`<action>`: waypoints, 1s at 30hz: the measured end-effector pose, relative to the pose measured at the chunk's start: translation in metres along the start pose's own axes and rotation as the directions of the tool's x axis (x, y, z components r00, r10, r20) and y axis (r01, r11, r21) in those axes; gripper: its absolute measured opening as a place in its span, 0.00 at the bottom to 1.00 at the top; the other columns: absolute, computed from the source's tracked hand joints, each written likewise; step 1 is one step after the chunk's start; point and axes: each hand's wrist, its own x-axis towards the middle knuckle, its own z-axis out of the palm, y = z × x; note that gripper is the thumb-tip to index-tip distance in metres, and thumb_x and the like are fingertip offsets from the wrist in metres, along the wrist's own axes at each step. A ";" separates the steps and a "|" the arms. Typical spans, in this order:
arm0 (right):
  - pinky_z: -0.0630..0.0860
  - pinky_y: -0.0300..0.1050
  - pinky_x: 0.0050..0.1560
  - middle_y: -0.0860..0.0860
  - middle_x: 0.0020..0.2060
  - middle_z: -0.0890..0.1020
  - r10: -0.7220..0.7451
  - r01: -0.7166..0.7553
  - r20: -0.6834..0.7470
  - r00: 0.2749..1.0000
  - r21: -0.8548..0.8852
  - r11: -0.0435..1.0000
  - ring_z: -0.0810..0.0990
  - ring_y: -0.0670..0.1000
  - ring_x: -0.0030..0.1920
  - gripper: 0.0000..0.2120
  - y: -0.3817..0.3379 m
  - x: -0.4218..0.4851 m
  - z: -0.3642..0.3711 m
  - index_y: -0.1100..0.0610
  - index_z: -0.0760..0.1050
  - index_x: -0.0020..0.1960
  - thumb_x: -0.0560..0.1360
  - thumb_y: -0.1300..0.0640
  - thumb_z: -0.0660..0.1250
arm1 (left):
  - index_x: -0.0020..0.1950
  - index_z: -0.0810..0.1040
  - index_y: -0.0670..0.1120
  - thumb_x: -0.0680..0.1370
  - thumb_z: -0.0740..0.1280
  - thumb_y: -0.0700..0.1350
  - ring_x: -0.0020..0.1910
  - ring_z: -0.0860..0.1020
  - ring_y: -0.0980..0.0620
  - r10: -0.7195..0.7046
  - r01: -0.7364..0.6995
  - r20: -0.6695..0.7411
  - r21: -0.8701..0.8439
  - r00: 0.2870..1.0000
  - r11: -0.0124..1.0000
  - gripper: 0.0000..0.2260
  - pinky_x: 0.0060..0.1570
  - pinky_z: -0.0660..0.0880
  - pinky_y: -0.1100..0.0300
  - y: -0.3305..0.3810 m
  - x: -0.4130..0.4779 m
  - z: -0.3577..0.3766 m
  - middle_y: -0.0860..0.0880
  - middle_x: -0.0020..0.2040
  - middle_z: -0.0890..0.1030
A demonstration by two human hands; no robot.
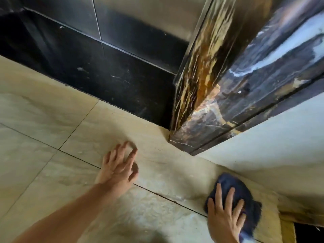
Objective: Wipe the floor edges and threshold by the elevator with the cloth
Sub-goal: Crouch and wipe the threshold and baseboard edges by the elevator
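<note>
We are pressing our right hand (226, 213) flat on the dark blue cloth (240, 192), with the fingers (219, 192) spread wide on top of it, not curled around it. The cloth is lying bunched on the tan floor tiles (52, 111), right at the edge where the floor is meeting the pale wall (280, 137). Its long side is running along that wall edge, from the near right toward the dark marble door frame (228, 102). Our left hand (117, 165) is resting on the floor, fingers open and holding nothing. Between the two hands we are seeing plenty of bare tile. Past the left hand, the black threshold (105, 76) is running along the shiny metal elevator door (140, 23). Near the cloth, the wall's bottom edge is looking dark and dirty.
</note>
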 end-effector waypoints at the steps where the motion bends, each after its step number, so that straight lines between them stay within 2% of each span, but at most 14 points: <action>1: 0.68 0.71 0.60 0.60 0.74 0.68 -0.129 0.128 -0.019 0.991 -0.032 0.991 0.69 0.73 0.68 0.25 -0.028 -0.011 0.006 0.47 0.62 0.76 0.81 0.45 0.47 | 0.71 0.72 0.47 0.73 0.57 0.61 0.68 0.67 0.35 -0.047 0.047 -0.020 0.008 0.999 0.999 0.30 0.61 0.71 0.38 -0.010 0.004 -0.001 0.37 0.73 0.66; 3: 0.69 0.69 0.60 0.58 0.70 0.74 -0.405 0.402 -0.019 0.914 -0.093 0.911 0.73 0.72 0.65 0.25 -0.085 -0.029 0.006 0.44 0.67 0.72 0.80 0.41 0.46 | 0.73 0.68 0.48 0.75 0.53 0.62 0.73 0.62 0.36 -0.179 0.179 -0.064 -0.002 0.982 0.984 0.31 0.67 0.64 0.38 -0.030 0.017 -0.008 0.39 0.76 0.62; 5: 0.63 0.70 0.64 0.56 0.72 0.71 -0.624 0.625 0.039 0.780 -0.073 0.777 0.68 0.70 0.70 0.25 -0.141 -0.029 -0.005 0.40 0.65 0.73 0.80 0.38 0.47 | 0.76 0.64 0.49 0.78 0.50 0.62 0.77 0.56 0.35 -0.334 0.327 -0.099 -0.077 0.937 0.942 0.30 0.72 0.57 0.38 -0.054 0.035 -0.017 0.39 0.79 0.57; 7: 0.57 0.74 0.68 0.56 0.78 0.61 -0.742 0.745 0.071 0.667 -0.078 0.662 0.58 0.71 0.75 0.25 -0.190 -0.001 -0.024 0.38 0.57 0.76 0.80 0.38 0.42 | 0.77 0.60 0.48 0.79 0.51 0.62 0.78 0.50 0.35 -0.471 0.452 -0.116 -0.156 0.875 0.878 0.30 0.74 0.52 0.37 -0.081 0.052 -0.022 0.38 0.80 0.53; 9: 0.45 0.75 0.71 0.52 0.80 0.41 -0.800 0.800 0.073 0.596 -0.140 0.584 0.40 0.69 0.77 0.25 -0.231 0.038 -0.040 0.36 0.44 0.77 0.80 0.37 0.38 | 0.77 0.58 0.47 0.79 0.51 0.61 0.79 0.48 0.34 -0.545 0.510 -0.118 -0.235 0.830 0.827 0.30 0.74 0.49 0.36 -0.099 0.060 -0.022 0.38 0.80 0.52; 11: 0.36 0.72 0.71 0.48 0.78 0.31 -0.753 0.763 0.127 0.646 -0.099 0.638 0.29 0.65 0.75 0.25 -0.274 0.085 -0.060 0.34 0.36 0.76 0.81 0.38 0.41 | 0.76 0.57 0.47 0.78 0.52 0.61 0.79 0.49 0.35 -0.547 0.505 -0.147 -0.244 0.824 0.828 0.30 0.73 0.49 0.36 -0.103 0.061 -0.018 0.38 0.79 0.54; 15: 0.35 0.70 0.72 0.47 0.77 0.31 -0.581 0.589 0.148 0.801 -0.021 0.808 0.30 0.65 0.75 0.27 -0.350 0.152 -0.095 0.34 0.37 0.76 0.80 0.37 0.45 | 0.74 0.60 0.47 0.76 0.60 0.60 0.76 0.52 0.34 -0.538 0.497 -0.174 -0.232 0.825 0.836 0.31 0.72 0.52 0.36 -0.103 0.064 -0.019 0.39 0.77 0.57; 17: 0.37 0.70 0.72 0.48 0.77 0.30 -0.564 0.575 0.137 0.814 -0.058 0.816 0.30 0.65 0.75 0.28 -0.361 0.163 -0.101 0.35 0.36 0.76 0.80 0.37 0.45 | 0.74 0.60 0.47 0.75 0.61 0.60 0.77 0.52 0.34 -0.540 0.495 -0.162 -0.251 0.826 0.832 0.31 0.73 0.52 0.36 -0.103 0.063 -0.023 0.39 0.77 0.58; 19: 0.38 0.71 0.72 0.49 0.78 0.31 -0.606 0.614 0.111 0.788 -0.078 0.785 0.32 0.65 0.76 0.28 -0.353 0.159 -0.096 0.36 0.36 0.76 0.81 0.38 0.44 | 0.76 0.59 0.47 0.76 0.60 0.61 0.78 0.50 0.35 -0.545 0.502 -0.128 -0.260 0.829 0.825 0.32 0.75 0.49 0.38 -0.102 0.062 -0.027 0.39 0.78 0.56; 20: 0.41 0.72 0.72 0.50 0.79 0.34 -0.636 0.639 0.067 0.769 -0.107 0.762 0.35 0.66 0.77 0.28 -0.341 0.148 -0.087 0.36 0.38 0.77 0.81 0.38 0.44 | 0.77 0.59 0.47 0.76 0.59 0.61 0.79 0.49 0.36 -0.549 0.510 -0.104 -0.259 0.829 0.820 0.33 0.75 0.48 0.39 -0.102 0.061 -0.027 0.39 0.79 0.55; 22: 0.53 0.75 0.70 0.54 0.80 0.49 -0.675 0.655 -0.057 0.736 -0.194 0.730 0.48 0.69 0.77 0.28 -0.310 0.111 -0.071 0.39 0.48 0.78 0.80 0.37 0.48 | 0.77 0.59 0.47 0.77 0.56 0.62 0.79 0.47 0.36 -0.557 0.523 -0.079 -0.254 0.827 0.813 0.33 0.76 0.46 0.40 -0.105 0.063 -0.028 0.39 0.80 0.54; 26: 0.71 0.71 0.60 0.56 0.72 0.71 -0.588 0.586 0.018 0.809 -0.116 0.802 0.70 0.70 0.68 0.28 -0.265 0.034 -0.042 0.39 0.65 0.73 0.74 0.36 0.59 | 0.76 0.64 0.45 0.75 0.54 0.63 0.79 0.51 0.35 -0.569 0.544 -0.055 -0.230 0.821 0.807 0.34 0.76 0.47 0.39 -0.107 0.065 -0.030 0.38 0.78 0.59; 28: 0.72 0.69 0.57 0.55 0.69 0.74 -0.541 0.539 0.001 0.841 -0.077 0.839 0.73 0.69 0.67 0.28 -0.271 0.038 -0.036 0.37 0.67 0.71 0.72 0.36 0.60 | 0.74 0.68 0.44 0.73 0.56 0.63 0.77 0.54 0.33 -0.577 0.548 -0.068 -0.243 0.814 0.801 0.34 0.75 0.49 0.39 -0.105 0.065 -0.026 0.37 0.77 0.62; 30: 0.70 0.74 0.56 0.57 0.73 0.71 -0.436 0.436 -0.014 0.900 0.007 0.900 0.67 0.69 0.69 0.30 -0.296 0.072 -0.042 0.39 0.67 0.72 0.71 0.36 0.60 | 0.72 0.71 0.42 0.72 0.57 0.62 0.76 0.56 0.31 -0.585 0.544 -0.098 -0.270 0.805 0.794 0.35 0.74 0.50 0.38 -0.105 0.067 -0.025 0.36 0.76 0.64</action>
